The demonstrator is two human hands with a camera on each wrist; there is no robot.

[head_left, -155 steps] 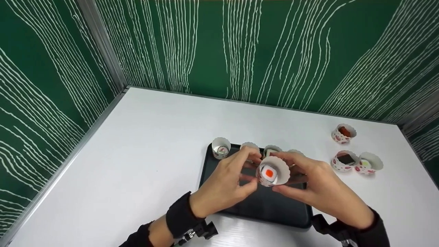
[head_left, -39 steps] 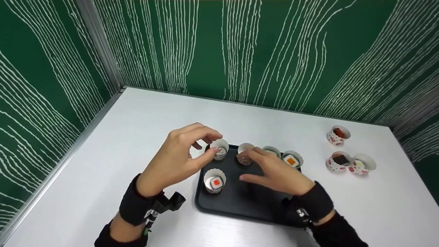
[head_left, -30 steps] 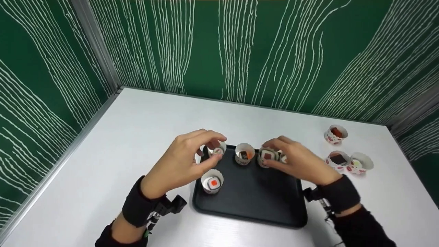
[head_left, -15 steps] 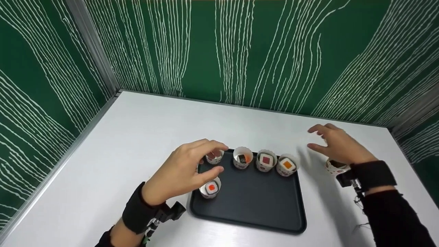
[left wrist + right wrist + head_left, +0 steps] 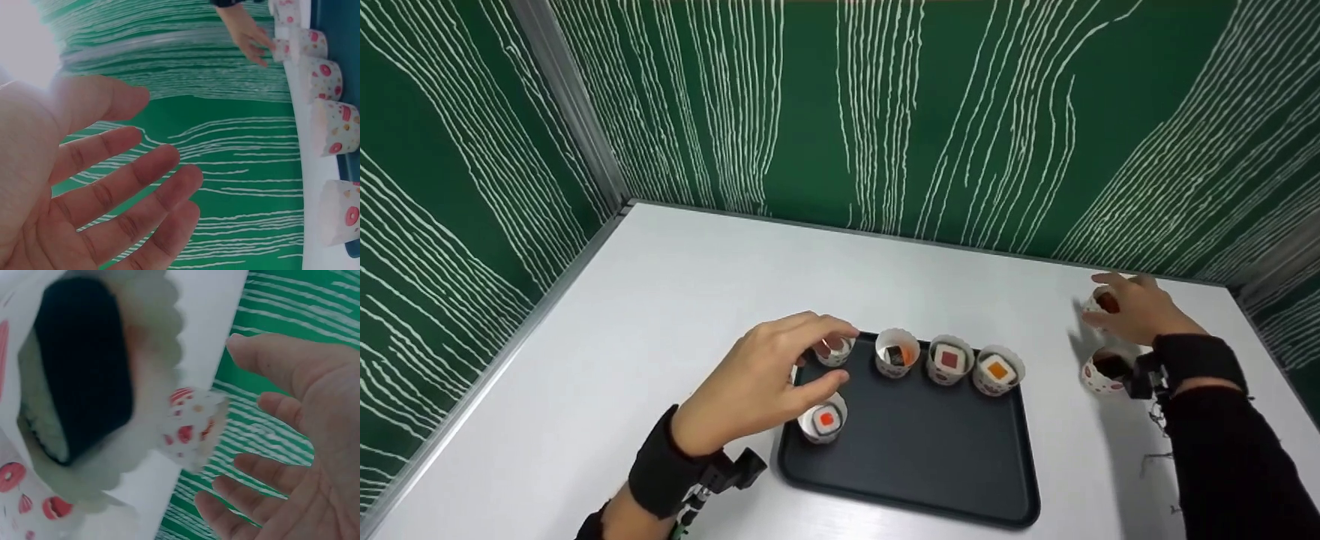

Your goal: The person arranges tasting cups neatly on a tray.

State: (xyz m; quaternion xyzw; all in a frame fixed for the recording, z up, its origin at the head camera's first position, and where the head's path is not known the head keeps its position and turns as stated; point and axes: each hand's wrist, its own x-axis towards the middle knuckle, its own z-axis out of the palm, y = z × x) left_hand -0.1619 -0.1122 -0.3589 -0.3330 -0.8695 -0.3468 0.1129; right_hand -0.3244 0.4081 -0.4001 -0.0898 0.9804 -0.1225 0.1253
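My left hand (image 5: 761, 375) hovers at the tray's left side, holding nothing, its fingers spread in the left wrist view. Behind its fingertips a paper cup (image 5: 834, 357) is partly hidden; below the thumb another cup (image 5: 811, 435) contains a white roll piece (image 5: 826, 420) with an orange-red centre. My right hand (image 5: 1140, 309) reaches to the far-right paper cup (image 5: 188, 430), which has a red-brown piece (image 5: 1108, 302) inside. Thumb and fingers stand on either side of that cup, apart from it in the right wrist view. Closer to that camera is a cup with a dark-wrapped sushi piece (image 5: 84, 371).
A black tray (image 5: 915, 457) bears the left cups plus three more along its back edge: one with a dark and orange piece (image 5: 896, 355), one red-centred roll (image 5: 949, 358), one orange-centred roll (image 5: 997, 370). A green wall (image 5: 877, 112) with white lines borders the white table (image 5: 720, 277).
The cup with the orange-red-centred roll, earlier held in both hands, stands on the tray. My right hand has moved from the tray's back cups to the far-right cup; the left stays almost still.
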